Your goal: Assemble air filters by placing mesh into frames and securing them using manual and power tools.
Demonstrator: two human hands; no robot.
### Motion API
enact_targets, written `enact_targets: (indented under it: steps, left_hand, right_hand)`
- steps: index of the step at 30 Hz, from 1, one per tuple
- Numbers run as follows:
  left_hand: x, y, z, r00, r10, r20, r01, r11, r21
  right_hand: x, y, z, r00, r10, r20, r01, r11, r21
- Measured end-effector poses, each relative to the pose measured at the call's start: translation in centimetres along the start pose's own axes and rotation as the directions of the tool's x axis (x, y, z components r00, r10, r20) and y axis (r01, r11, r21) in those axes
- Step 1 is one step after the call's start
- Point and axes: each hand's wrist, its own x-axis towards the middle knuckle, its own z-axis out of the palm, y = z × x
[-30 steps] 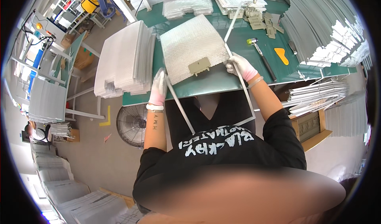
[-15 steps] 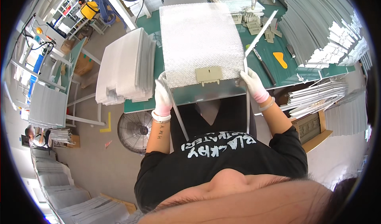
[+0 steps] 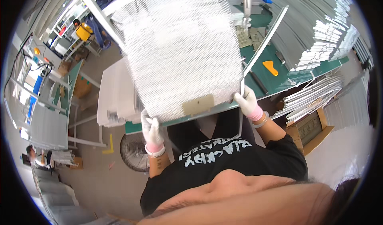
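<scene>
A silvery-white honeycomb mesh panel (image 3: 183,53) fills the middle of the head view, raised and tilted over the green bench. At its near edge is a beige notched plate (image 3: 198,105). My left hand (image 3: 153,133), in a white glove with a pink cuff, is closed on the panel's near left corner. My right hand (image 3: 249,104), gloved alike, grips the near right corner along with a thin frame strip. From that corner a pale strip (image 3: 266,41) slants outward to the upper right. How the strips join the panel is hidden by my fingers.
Left of the panel stands a stack of white sheets (image 3: 115,91). On the green bench (image 3: 275,79) lie a yellow scraper (image 3: 270,68), a black-handled tool (image 3: 259,82) and several beige plates. Stacked grey strips (image 3: 315,21) rise at right. A floor fan (image 3: 135,153) stands below left.
The panel has lifted and tilted, looming larger and swinging leftward. My left hand has moved left and nearer my body; my right hand has come slightly nearer too. The whole view has shifted.
</scene>
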Motion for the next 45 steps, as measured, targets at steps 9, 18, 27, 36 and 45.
enact_targets:
  steps: [9,18,27,36,45]
  left_hand:
    - [6.0,2.7,0.6,0.973,0.224,0.048,-0.229,0.937,0.262]
    - [15.0,2.9,4.6,0.911,0.3,0.284,-0.357,0.917,0.175]
    - [16.4,0.1,6.0,0.927,0.307,0.214,-0.293,0.951,-0.096]
    - [16.5,-0.6,5.7,0.93,0.312,0.195,-0.305,0.95,-0.065]
    - [16.2,-1.8,5.7,0.918,0.283,0.279,-0.266,0.959,-0.098]
  right_hand:
    - [6.2,-6.0,0.5,0.969,-0.234,0.082,0.245,0.953,-0.178]
    - [13.6,-8.2,-1.0,0.971,-0.226,0.077,0.23,0.972,-0.048]
    - [14.5,-6.3,-2.9,0.974,-0.225,0.0,0.225,0.973,-0.051]
    - [14.7,-4.5,-4.2,0.962,-0.271,-0.012,0.271,0.962,-0.017]
    - [15.1,-3.4,-3.4,0.966,-0.235,-0.107,0.24,0.97,0.033]
